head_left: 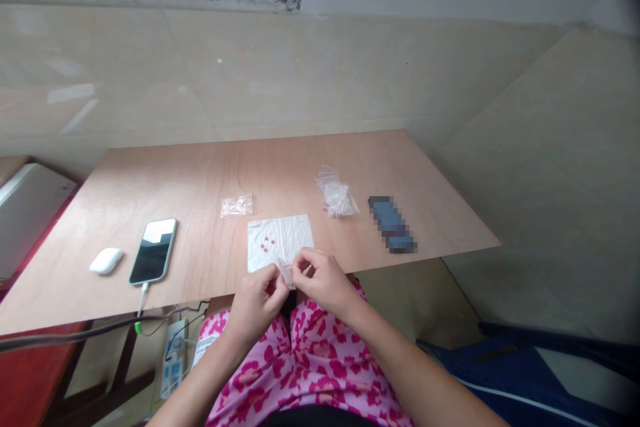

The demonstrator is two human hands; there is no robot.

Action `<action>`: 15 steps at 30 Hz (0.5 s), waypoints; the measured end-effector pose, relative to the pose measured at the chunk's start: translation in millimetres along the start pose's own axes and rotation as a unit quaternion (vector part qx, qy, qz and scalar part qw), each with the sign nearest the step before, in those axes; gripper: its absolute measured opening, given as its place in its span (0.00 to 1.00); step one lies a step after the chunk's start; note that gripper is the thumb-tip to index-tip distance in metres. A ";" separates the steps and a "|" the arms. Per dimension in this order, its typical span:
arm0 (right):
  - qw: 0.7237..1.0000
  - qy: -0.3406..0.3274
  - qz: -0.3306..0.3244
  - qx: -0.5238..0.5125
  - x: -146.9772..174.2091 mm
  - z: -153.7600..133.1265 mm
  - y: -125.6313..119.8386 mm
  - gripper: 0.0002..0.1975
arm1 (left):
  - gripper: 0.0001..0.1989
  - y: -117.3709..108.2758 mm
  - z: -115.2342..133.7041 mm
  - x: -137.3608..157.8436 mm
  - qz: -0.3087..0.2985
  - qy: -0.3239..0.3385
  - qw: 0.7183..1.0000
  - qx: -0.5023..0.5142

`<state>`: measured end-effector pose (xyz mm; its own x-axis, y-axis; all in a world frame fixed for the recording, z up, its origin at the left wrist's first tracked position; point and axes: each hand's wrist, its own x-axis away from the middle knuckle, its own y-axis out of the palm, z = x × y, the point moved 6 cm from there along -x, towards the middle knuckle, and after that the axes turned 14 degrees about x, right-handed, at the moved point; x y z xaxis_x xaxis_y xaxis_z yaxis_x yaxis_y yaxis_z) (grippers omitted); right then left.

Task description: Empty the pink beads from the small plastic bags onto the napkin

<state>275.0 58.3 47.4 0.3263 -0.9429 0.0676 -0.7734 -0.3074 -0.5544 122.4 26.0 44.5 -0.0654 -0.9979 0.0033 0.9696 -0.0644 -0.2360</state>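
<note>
Against a pale wall (350,73) is set a table (200,173), with a sheet (294,233). Over its near edge, by left hand (259,292) and right hand (320,277), fingertips closed, a bag (285,269) is pinched: probably light, limp, slippery, best held by the rim. Red bits (267,239) are scattered behind.

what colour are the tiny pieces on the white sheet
Red; the tiny pieces show best in the head view.

Bare left hand (260,290), bare right hand (320,279) and bare forearms (400,341) appear on my remote feed with pink bottoms (320,353) printed in magenta and peach blotches, a black curve of fabric (320,417) at the waist, possibly a top's hem, cropped too tightly for me to tell.
</note>
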 end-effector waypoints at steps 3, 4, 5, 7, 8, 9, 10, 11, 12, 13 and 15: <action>0.997 -0.067 -0.004 0.030 0.9 -7.1 -4.4 0.03 | 0.17 -5.3 4.0 -0.2 0.012 -0.008 1.000 -0.013; 0.993 -0.107 -0.008 0.058 2.5 -11.0 -4.3 0.04 | 0.17 -6.7 4.0 -0.4 0.013 -0.016 1.000 -0.012; 0.984 -0.147 -0.012 0.095 4.9 -14.8 -3.2 0.06 | 0.18 -7.8 3.4 -0.6 0.013 -0.026 1.000 -0.009; 0.964 -0.203 -0.015 0.172 9.6 -19.5 0.5 0.10 | 0.20 -9.1 1.6 -0.5 0.014 -0.045 0.999 -0.001; 0.957 -0.212 -0.016 0.198 11.0 -19.9 2.3 0.11 | 0.20 -8.7 0.9 -0.2 0.011 -0.051 0.999 0.003; 0.955 -0.209 -0.015 0.211 11.5 -19.5 3.5 0.11 | 0.20 -7.6 0.9 0.3 0.003 -0.052 0.999 0.006; 0.957 -0.199 -0.013 0.210 11.2 -18.5 3.9 0.11 | 0.20 -5.8 1.9 1.0 -0.009 -0.047 0.999 0.008; 0.963 -0.185 -0.012 0.195 10.2 -17.2 3.7 0.10 | 0.19 -3.6 4.0 1.6 -0.025 -0.036 0.999 0.008; 0.970 -0.170 -0.013 0.171 8.8 -15.8 3.1 0.10 | 0.17 -1.7 7.2 2.3 -0.038 -0.017 0.999 0.005; 0.977 -0.156 -0.020 0.142 7.1 -14.2 2.8 0.09 | 0.14 -0.6 11.4 2.7 -0.049 0.008 0.999 0.002; 0.988 -0.126 -0.042 0.080 3.7 -10.5 2.8 0.08 | 0.08 -1.4 20.6 2.8 -0.054 0.066 0.996 -0.007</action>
<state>268.3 52.6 54.8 0.5266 -0.8465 -0.0788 -0.6488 -0.3402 -0.6807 125.7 23.0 64.8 -0.2007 -0.9748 -0.0972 0.9520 -0.1706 -0.2540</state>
